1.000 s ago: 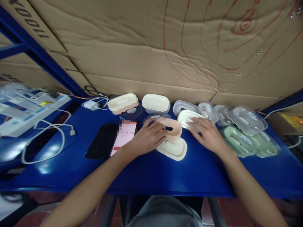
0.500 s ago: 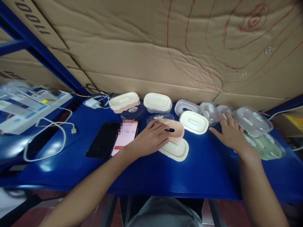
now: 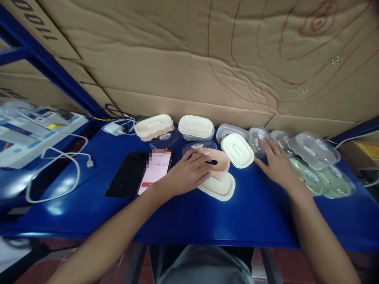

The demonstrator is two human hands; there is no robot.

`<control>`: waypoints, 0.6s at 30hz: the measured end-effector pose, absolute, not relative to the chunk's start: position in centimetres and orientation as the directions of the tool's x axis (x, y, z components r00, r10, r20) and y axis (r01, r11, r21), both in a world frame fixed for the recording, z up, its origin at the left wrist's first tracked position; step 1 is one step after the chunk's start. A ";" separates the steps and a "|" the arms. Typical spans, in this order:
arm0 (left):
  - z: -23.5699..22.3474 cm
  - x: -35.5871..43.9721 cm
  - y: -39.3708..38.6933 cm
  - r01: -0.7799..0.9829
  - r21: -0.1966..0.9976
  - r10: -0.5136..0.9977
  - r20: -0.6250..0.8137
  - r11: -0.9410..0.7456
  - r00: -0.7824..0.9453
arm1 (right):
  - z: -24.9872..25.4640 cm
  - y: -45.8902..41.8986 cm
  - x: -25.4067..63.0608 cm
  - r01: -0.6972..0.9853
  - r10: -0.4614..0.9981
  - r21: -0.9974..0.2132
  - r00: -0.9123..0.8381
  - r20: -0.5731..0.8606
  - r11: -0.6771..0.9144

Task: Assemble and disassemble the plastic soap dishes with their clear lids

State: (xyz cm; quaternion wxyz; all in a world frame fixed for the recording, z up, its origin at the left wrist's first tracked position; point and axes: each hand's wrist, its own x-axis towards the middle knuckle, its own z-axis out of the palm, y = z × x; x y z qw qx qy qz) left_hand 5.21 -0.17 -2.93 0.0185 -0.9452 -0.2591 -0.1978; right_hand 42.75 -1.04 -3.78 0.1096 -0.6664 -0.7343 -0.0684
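Observation:
My left hand (image 3: 191, 172) lies over a peach oval plastic tray (image 3: 220, 162) with a dark slot, its fingers bent onto the near part. Partly beneath that tray is a cream oval tray (image 3: 225, 188). My right hand (image 3: 276, 167) has its fingers apart and holds nothing. Its fingertips reach a grey oval dish with a clear lid (image 3: 257, 142); whether they touch it I cannot tell. Between the hands, a white oval tray (image 3: 237, 150) leans on a grey slotted tray (image 3: 227, 131). A clear lid (image 3: 204, 146) with a round sticker lies behind the peach tray.
At the back stand a cream-and-peach dish (image 3: 155, 126) and a cream-topped grey dish (image 3: 196, 127). Green lidded dishes (image 3: 337, 183) and a grey lidded dish (image 3: 315, 150) sit at right. Two phones, a black one (image 3: 126, 175) and a lit one (image 3: 156, 171), lie left, near a white cable (image 3: 78, 169).
My right hand has shifted left toward the grey lidded dish. The white tray has turned and moved slightly left. My left hand stays on the peach tray.

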 end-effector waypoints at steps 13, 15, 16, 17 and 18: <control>-2.9 5.3 -0.1 0.487 0.098 0.482 0.406 -0.868 0.776 | -4.7 0.3 42.2 0.950 0.919 -0.290 0.008 0.394 0.116; -2.8 5.3 -0.1 0.489 0.088 0.479 0.406 -0.868 0.778 | -4.4 0.4 42.2 0.918 0.887 -0.378 0.071 0.457 0.122; -2.8 5.3 -0.1 0.491 0.084 0.480 0.405 -0.867 0.779 | -4.3 0.5 42.3 0.909 0.872 -0.400 0.098 0.479 0.118; -2.8 5.3 -0.2 0.493 0.082 0.481 0.403 -0.866 0.779 | -4.2 0.6 42.3 0.905 0.860 -0.410 0.119 0.497 0.112; -2.7 5.2 -0.2 0.494 0.081 0.482 0.401 -0.865 0.779 | -4.2 0.6 42.3 0.905 0.851 -0.410 0.129 0.509 0.108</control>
